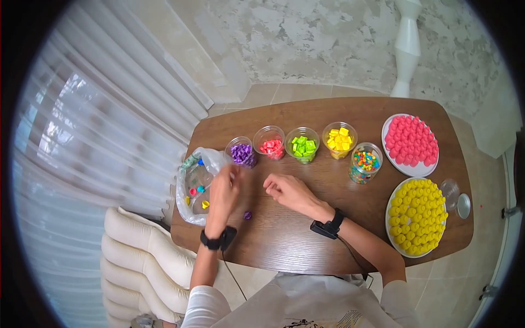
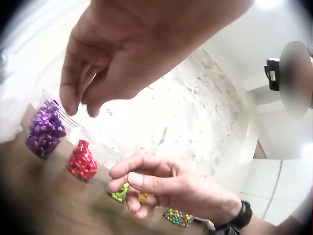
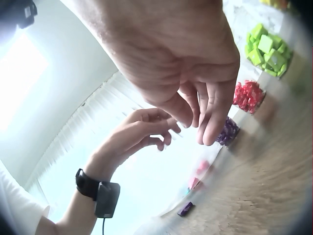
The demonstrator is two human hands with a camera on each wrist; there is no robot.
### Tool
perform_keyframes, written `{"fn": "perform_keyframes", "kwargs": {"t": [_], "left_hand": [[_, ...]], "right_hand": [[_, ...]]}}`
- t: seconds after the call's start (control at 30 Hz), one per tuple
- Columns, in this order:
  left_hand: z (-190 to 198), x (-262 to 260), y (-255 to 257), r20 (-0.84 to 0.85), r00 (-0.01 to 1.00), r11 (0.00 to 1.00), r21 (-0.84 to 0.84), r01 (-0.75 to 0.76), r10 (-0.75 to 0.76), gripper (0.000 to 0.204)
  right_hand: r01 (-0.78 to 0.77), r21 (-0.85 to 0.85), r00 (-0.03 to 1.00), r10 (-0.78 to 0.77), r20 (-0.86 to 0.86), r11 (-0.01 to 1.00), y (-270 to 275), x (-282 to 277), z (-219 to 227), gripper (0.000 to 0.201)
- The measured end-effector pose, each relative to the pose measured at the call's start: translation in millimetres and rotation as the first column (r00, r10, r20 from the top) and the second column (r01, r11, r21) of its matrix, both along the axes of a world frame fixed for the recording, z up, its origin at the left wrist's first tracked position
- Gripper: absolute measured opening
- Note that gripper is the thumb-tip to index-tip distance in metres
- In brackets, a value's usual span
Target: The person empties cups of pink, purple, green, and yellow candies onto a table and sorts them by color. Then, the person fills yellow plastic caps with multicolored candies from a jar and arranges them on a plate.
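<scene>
My left hand (image 1: 223, 183) hangs between the clear bag (image 1: 190, 215) and the cup of purple wrapped candies (image 1: 242, 156), slightly blurred in the head view. Its fingers are loosely bent, with a gap showing between thumb and fingers in the left wrist view. Facing it over the table is my right hand (image 1: 290, 191); its fingers (image 3: 211, 128) droop in a relaxed bend and hold nothing visible. One purple wrapped candy (image 1: 248, 215) lies alone on the wood, below and between the hands. Inside the bag are a few small coloured pieces, among them a yellow one (image 1: 205, 204).
Along the back stand cups of red (image 1: 270, 147), green (image 1: 303, 146) and yellow candies (image 1: 339, 141), then a jar of multicoloured candies (image 1: 365, 161). At right are plates of pink (image 1: 411, 141) and yellow swirled pieces (image 1: 417, 217), plus a lid (image 1: 464, 206). The table (image 1: 262, 240) is brown wood.
</scene>
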State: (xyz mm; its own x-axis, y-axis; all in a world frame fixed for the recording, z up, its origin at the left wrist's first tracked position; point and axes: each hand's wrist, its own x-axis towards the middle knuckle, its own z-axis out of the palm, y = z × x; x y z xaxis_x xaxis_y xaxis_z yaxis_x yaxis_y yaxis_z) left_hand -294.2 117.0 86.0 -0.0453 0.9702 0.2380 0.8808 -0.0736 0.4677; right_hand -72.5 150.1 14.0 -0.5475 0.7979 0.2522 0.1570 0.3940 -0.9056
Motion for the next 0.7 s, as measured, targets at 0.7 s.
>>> {"fn": "perform_keyframes", "kwargs": {"t": [0.7], "left_hand": [[-52, -7, -29, 0.09, 0.978, 0.956, -0.211, 0.205, -0.189, 0.014]], "right_hand": [[-0.146, 0.021, 0.947, 0.133, 0.293, 0.989, -12, 0, -14, 0.017]]}}
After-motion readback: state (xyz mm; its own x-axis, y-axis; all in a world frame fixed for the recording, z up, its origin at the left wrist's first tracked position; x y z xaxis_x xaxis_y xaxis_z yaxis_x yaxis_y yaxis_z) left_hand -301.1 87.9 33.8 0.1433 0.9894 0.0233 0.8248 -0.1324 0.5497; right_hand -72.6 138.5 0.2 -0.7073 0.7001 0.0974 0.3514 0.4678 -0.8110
